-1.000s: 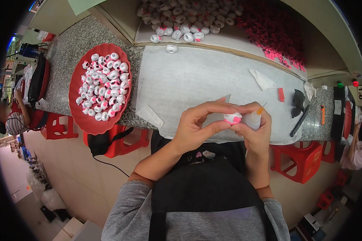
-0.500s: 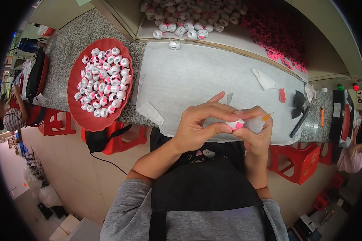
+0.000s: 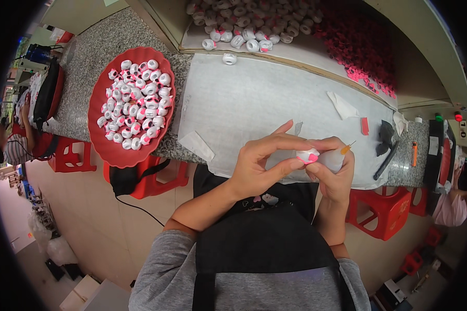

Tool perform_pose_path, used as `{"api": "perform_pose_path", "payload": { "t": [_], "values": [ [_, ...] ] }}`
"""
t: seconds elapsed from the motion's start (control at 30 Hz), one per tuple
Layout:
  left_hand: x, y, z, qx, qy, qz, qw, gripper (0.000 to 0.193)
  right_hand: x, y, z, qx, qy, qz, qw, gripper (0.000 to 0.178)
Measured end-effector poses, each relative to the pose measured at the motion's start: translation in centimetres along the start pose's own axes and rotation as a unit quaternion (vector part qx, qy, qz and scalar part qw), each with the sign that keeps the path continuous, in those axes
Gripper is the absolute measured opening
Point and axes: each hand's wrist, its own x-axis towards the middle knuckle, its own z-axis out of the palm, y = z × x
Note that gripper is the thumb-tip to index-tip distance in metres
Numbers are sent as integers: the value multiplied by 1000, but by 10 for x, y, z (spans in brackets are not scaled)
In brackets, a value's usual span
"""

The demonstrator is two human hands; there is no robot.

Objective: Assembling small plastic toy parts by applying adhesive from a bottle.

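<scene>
Between thumb and fingertips, my left hand [image 3: 259, 163] pinches a small white rounded piece with a pink patch [image 3: 307, 156], above the near edge of the white sheet. My right hand [image 3: 340, 179] wraps round a translucent squeeze bottle [image 3: 331, 160]. Its amber needle tip [image 3: 346, 150] points away to the upper right, apart from the piece. The thumb and index fingertip of my right hand also touch the piece. A red scalloped tray [image 3: 101, 151] on the left carries many similar white and pink pieces.
White paper [image 3: 244, 98] covers the speckled counter [image 3: 96, 49]. White ring-shaped pieces [image 3: 251, 45] and pink parts [image 3: 360, 62] are heaped on the shelf behind. One white piece [image 3: 229, 59] lies at the sheet's far edge. An orange pen-like tool [image 3: 414, 154] and a black strip [image 3: 387, 161] lie right.
The white piece has been turned in my fingers, so its pink patch faces up more. Both hands have shifted slightly to the right, and the bottle is still in the right one.
</scene>
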Motion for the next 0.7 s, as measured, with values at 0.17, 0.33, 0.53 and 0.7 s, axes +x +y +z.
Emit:
{"api": "perform_pose_path", "payload": {
  "t": [0.17,0.33,0.53,0.7],
  "values": [
    [1,-1,-1,59,-7,61,996,22,2,3,5,16,-16,-56,998,23],
    [-2,1,-3,28,4,17,999,22,2,5,0,-4,-8,-17,1000,24],
    [-3,-6,-2,-8,-21,35,999,21,-10,8,-4,-28,33,-22,999,26],
    [-7,6,-14,17,-29,51,998,20,2,8,11,3,-9,-2,1000,27]
  ]
}}
